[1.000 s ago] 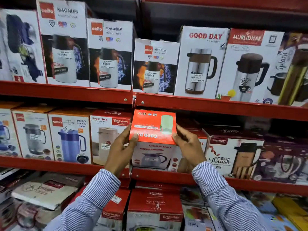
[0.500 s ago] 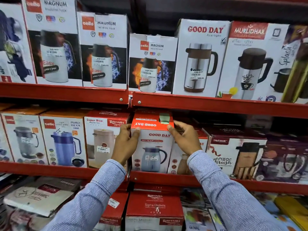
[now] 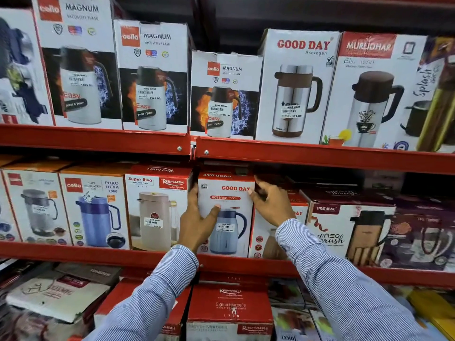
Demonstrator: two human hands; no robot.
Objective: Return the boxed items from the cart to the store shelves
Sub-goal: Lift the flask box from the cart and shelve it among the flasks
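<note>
A white and red Good Day Hot N Sip box (image 3: 230, 190) with a blue flask picture stands upright on the middle red shelf (image 3: 246, 265), between the Rishabh Super Riva box (image 3: 157, 207) and a lower red box (image 3: 299, 212) on its right. My left hand (image 3: 197, 222) grips the box's left edge, thumb across its front. My right hand (image 3: 270, 203) touches its upper right corner with fingers spread. Both sleeves are blue striped.
The upper shelf (image 3: 98, 141) carries Cello Magnum boxes (image 3: 155, 75), a tall Good Day box (image 3: 298, 84) and a Murlidhar box (image 3: 369, 89). Cello Puro Hexa (image 3: 96, 205) and Trueware (image 3: 344, 232) boxes flank the middle row. Rishabh boxes (image 3: 230, 308) fill the shelf below.
The Good Day box was tilted with its red top toward me; it now stands upright, pushed back into the gap on the middle shelf. My right hand has loosened to the corner.
</note>
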